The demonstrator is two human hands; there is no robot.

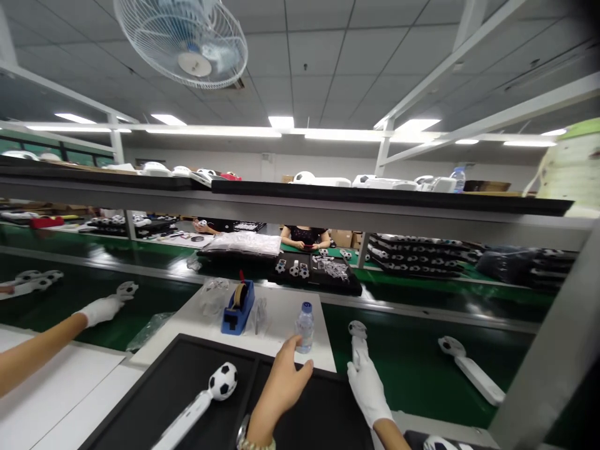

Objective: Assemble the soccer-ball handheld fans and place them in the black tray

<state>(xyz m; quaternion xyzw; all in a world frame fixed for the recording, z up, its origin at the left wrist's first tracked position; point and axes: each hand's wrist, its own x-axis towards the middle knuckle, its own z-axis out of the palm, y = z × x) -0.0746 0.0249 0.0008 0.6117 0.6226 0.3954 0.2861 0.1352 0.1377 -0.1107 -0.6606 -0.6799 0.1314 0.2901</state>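
My left hand (284, 382), bare with a watch at the wrist, hovers over a black tray (253, 367), thumb and fingers apart and nothing in them. Its fingertips overlap a water bottle (305, 330) with a blue cap; I cannot tell whether they touch. In a white glove, my right hand (369, 389) is closed on a white-handled device with a football-patterned head (358, 330) above the green belt. Another football-headed device (222, 382) lies in the tray, its white handle toward me. One more such device (473, 370) rests on the belt at right.
A blue tape dispenser (238, 307) stands on a white board (281, 297). At left, a co-worker's gloved hand (100, 310) touches a football-headed device (126, 290). A shelf (300, 203) crosses at head height, with a metal post (544, 337) at right. A person (305, 237) sits opposite.
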